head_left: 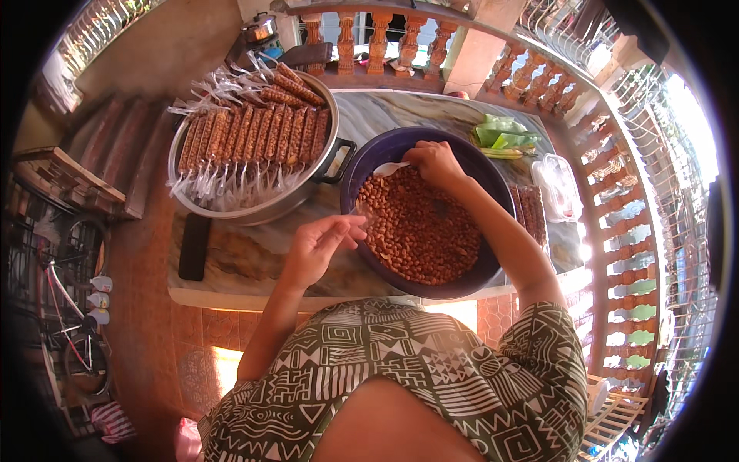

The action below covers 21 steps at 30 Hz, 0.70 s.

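A dark purple basin (356, 171) on the table holds a broad layer of reddish-brown peanuts (419, 242). My right hand (433, 163) reaches over its far rim, fingers closed around a white spoon (390, 169) whose bowl lies at the peanuts' far left edge; the handle is hidden by the hand. At the basin's left rim, my left hand (327, 240) pinches a small clear plastic bag (368, 215) between thumb and fingers. The bag's contents, if any, are too faint to make out.
Left of the basin, a large metal pot (178, 199) holds many narrow plastic packs of peanuts (254, 135). A black phone (195, 246) lies nearby on the marbled table (308, 266). To the right are green leaves (504, 135), more packs (531, 212) and a clear container (557, 189).
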Tool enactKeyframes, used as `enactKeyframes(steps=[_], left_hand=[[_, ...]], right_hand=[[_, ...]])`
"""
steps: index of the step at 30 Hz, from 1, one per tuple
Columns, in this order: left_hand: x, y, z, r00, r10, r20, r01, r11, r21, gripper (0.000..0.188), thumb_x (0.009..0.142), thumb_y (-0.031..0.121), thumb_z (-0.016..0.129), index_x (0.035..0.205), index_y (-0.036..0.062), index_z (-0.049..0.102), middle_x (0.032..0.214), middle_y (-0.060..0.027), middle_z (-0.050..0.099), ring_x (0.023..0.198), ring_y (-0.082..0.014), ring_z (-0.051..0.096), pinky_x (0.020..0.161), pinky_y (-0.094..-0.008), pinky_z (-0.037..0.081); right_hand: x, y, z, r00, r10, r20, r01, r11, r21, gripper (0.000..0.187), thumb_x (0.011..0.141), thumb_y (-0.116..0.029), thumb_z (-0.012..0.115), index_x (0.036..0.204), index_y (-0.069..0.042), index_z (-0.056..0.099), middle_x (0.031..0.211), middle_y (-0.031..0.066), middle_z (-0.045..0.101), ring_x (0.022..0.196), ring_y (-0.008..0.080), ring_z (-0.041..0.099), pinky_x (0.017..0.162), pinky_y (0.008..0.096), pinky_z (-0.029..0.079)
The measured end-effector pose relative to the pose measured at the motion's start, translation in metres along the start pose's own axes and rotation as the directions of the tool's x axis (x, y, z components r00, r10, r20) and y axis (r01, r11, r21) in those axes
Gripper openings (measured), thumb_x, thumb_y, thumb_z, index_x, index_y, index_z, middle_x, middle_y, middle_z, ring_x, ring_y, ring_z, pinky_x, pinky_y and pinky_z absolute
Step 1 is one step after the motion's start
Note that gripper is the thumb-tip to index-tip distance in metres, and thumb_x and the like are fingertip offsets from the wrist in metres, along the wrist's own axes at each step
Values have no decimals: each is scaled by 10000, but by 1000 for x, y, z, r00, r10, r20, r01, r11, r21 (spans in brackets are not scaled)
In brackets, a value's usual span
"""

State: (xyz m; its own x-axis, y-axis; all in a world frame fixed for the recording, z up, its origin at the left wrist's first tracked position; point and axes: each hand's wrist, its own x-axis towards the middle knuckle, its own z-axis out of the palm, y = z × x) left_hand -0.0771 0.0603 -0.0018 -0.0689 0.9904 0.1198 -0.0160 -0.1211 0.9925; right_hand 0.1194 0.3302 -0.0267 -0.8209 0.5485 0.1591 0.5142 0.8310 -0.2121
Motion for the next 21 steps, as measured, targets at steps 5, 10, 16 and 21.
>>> enactKeyframes(steps=[5, 10, 16, 21], left_hand=[[5, 6, 8, 999, -24, 24, 25, 998, -60, 372, 1043, 271, 447, 1283, 20, 579, 923, -63, 674, 763, -91, 576, 767, -229, 482], [19, 1, 8, 995, 68, 69, -66, 997, -36, 446, 1039, 344, 439, 1303, 6, 564, 877, -18, 635, 750, -75, 556, 736, -218, 468], [29, -4, 16, 995, -12, 100, 16, 999, -33, 435, 1038, 348, 442, 1279, 18, 590, 868, -16, 624, 748, -75, 562, 725, -215, 471], [40, -5, 22, 984, -63, 165, 83, 990, -115, 419, 1037, 340, 443, 1260, 23, 602, 865, -15, 622, 747, -83, 592, 717, -221, 491]], right_hand=[[-21, -8, 22, 980, 19, 200, -78, 954, 291, 182, 830, -122, 602, 977, -122, 711, 1008, 90, 671, 992, 314, 618, 855, 461, 451], [-37, -11, -12, 963, 93, 254, -200, 878, 436, 192, 825, -115, 649, 1002, -114, 725, 960, 111, 708, 913, 261, 667, 819, 374, 505], [-58, -4, -67, 967, 58, 247, -198, 780, 593, 179, 835, -106, 675, 1006, -82, 722, 893, 49, 707, 837, 139, 633, 779, 312, 495], [-68, -25, -134, 977, 59, 206, -168, 809, 564, 188, 840, -147, 718, 1007, -61, 715, 905, 36, 710, 857, 130, 631, 808, 304, 497]])
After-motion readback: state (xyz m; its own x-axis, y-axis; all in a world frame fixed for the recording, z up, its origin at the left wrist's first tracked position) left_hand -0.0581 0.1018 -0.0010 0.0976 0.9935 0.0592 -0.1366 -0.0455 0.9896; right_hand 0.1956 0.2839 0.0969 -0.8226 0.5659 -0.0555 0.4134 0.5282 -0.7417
